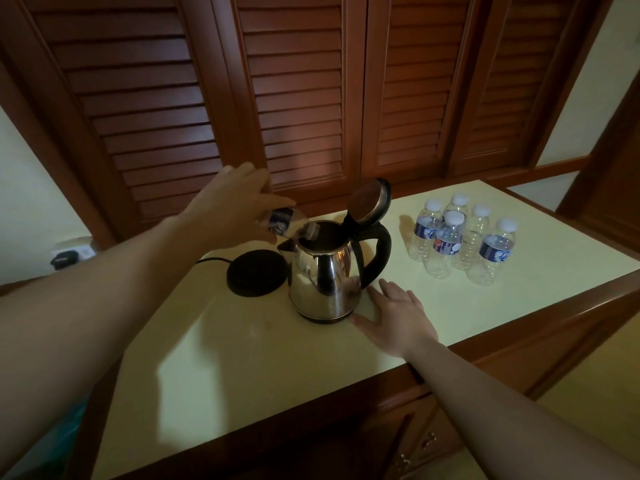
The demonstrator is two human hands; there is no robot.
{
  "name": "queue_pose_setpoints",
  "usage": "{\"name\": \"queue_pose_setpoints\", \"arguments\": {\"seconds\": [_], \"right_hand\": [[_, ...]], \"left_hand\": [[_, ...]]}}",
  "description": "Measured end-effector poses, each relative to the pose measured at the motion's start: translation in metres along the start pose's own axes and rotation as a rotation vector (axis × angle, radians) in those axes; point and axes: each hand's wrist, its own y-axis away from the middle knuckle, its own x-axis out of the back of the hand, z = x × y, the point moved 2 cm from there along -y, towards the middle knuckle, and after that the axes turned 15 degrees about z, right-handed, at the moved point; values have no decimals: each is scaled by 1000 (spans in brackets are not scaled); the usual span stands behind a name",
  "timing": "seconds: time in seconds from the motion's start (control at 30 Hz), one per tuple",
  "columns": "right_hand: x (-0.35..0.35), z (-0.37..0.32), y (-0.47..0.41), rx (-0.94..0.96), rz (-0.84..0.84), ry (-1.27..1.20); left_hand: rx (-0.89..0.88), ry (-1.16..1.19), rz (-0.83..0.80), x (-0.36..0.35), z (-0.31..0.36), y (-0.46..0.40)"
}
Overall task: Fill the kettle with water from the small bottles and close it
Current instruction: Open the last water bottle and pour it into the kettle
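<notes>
A steel kettle [323, 278] with a black handle stands on the pale counter [242, 358], its lid [369, 202] hinged up and open. My left hand [232, 202] holds a small water bottle [287, 223] tipped on its side, its uncapped neck over the kettle's mouth. My right hand [394, 317] lies flat on the counter, fingers spread, beside the kettle's base. Several small capped bottles [460, 237] stand grouped to the right of the kettle.
The kettle's round black power base [256, 277] sits left of the kettle, its cord running to a wall socket [71, 256]. Wooden louvred doors [311, 98] rise behind the counter. A wooden rim edges the counter, with drawers [426, 441] below.
</notes>
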Motion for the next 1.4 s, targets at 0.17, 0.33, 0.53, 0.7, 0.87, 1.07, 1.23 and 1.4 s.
{"name": "queue_pose_setpoints", "arguments": {"seconds": [0.17, 0.33, 0.53, 0.7, 0.87, 1.07, 1.23, 1.4], "right_hand": [[-4, 0, 1, 1, 77, -20], [0, -5, 10, 66, 310, -12], [-5, -57, 35, 250, 254, -299], [-15, -131, 33, 359, -91, -337], [-22, -186, 9, 353, -143, -144], [-41, -207, -11, 327, -211, -90], [-16, -214, -17, 269, -76, -544], [15, -225, -25, 177, -130, -855]], "left_hand": [[465, 303, 79, -27, 9, 54], [866, 611, 184, -50, 33, 115], [1067, 759, 253, -65, 56, 179], [1138, 850, 279, -63, 60, 206], [1137, 881, 239, -61, 62, 227], [1107, 918, 238, -53, 56, 245], [988, 817, 220, -49, 45, 258], [920, 770, 217, -50, 33, 264]]}}
